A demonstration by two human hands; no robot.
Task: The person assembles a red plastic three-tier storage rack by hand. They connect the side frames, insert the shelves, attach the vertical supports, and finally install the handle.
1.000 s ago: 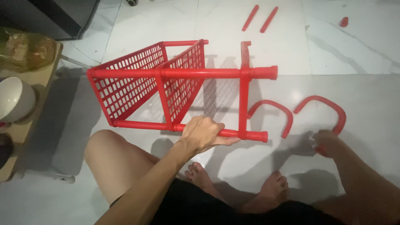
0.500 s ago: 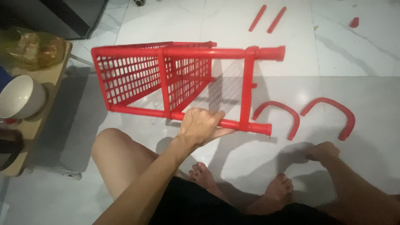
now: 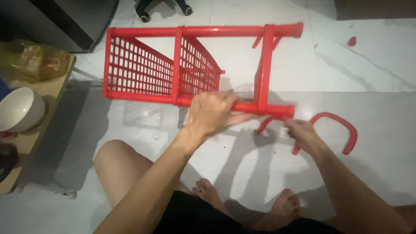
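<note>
**Now: rack gripped, curved piece touched**

My left hand is clamped around the lower tube of the red plastic rack, lifted above the white tile floor. My right hand rests, fingers loosely curled, on a red curved handle piece; another arch lies just beside.

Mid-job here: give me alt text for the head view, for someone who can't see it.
Seen from above, the left hand grips the lower tube of a red plastic rack held off a white tiled floor, while the right hand lies on a curved red piece. A second curved piece lies beside it.
</note>
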